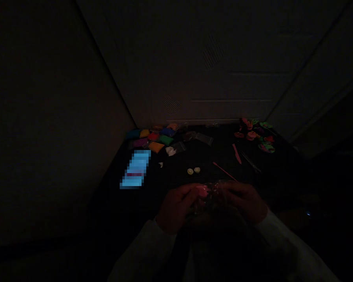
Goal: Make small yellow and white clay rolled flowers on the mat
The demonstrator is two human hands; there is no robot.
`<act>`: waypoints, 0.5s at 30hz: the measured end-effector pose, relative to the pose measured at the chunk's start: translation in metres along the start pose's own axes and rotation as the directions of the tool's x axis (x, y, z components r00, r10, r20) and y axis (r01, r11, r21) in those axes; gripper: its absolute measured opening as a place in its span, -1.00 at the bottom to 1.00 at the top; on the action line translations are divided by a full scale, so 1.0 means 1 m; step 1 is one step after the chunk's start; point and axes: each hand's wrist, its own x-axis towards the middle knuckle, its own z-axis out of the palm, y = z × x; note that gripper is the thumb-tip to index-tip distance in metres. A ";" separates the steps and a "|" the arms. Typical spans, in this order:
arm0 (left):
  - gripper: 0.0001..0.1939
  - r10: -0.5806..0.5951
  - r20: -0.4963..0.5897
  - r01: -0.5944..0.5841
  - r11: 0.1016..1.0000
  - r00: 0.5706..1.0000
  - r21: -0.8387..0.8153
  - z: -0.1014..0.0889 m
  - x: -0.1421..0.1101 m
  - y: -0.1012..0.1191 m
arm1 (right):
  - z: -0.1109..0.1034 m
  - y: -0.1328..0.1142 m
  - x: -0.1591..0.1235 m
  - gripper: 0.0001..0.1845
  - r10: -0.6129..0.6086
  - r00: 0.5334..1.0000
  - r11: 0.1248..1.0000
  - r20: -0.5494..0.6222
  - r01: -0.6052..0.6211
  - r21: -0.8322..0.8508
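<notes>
Both hands meet at the near edge of a dark table, around a clear plastic bag [210,196] with pink modelling clay [202,190] in or at it. My left hand [178,203] is closed, thumb and fingers pinching the pink clay and the bag's left side. The bag's right side is pinched by my right hand [247,199]. Just beyond them lie two small pale round pieces [193,170] and a thin pink stick-like tool [224,171]. The scene is very dark, so finger detail is faint.
At the back left sit several coloured clay packets [156,147] and a bag with white clay [171,150]. A lit phone [136,169] lies left. Rightward are a pink plastic knife [237,154], scissors [251,162] and colourful clay shapes [251,135]. A wall stands behind the table.
</notes>
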 end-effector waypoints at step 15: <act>-0.85 -0.166 0.085 0.180 0.963 0.982 -0.202 0.000 0.000 -0.012 | 0.012 0.014 0.002 -0.74 -0.275 0.960 0.926 0.058 0.281 -0.251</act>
